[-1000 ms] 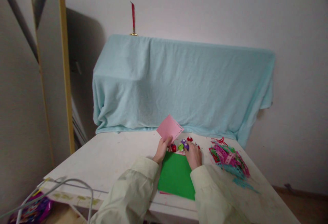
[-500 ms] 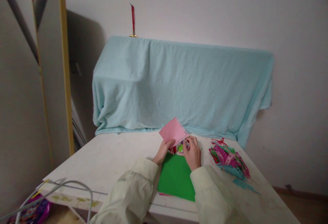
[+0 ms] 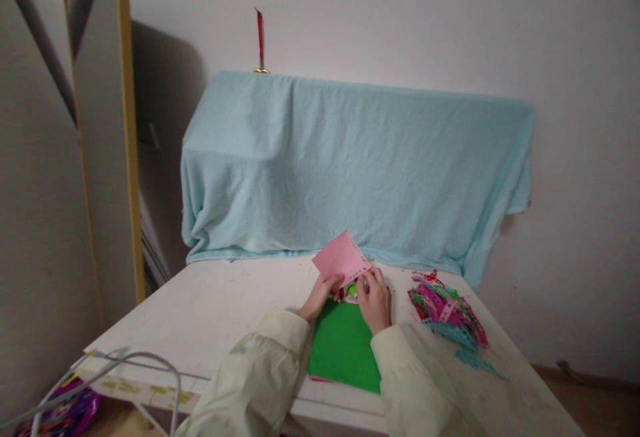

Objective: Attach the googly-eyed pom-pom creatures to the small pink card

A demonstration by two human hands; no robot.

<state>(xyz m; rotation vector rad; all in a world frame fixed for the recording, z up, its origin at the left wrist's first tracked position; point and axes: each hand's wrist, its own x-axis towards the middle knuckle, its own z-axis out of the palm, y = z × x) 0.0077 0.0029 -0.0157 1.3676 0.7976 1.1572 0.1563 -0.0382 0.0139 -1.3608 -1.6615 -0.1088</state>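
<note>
A pink sheet of paper, with small holes punched along its right and lower edges, is held up at a slant. My left hand pinches its lower corner, thumb on top. The fingers of my right hand are closed at its right corner, by the row of holes. Below the pink sheet, partly hidden between my hands, lies a small colourful item with a bright green patch; its kind I cannot make out. Green paper lies flat under my wrists, with a reddish edge showing beneath it.
Punched paper strips in pink, green, red and blue are heaped at the right of the white table. A light blue cloth hangs along the back. A grey cable loops at the front left, near a tall mirror.
The pink sheet has shifted slightly to the right. My right fingers have moved a little along its edge, now closed at the corner. The left hand keeps its pinch.
</note>
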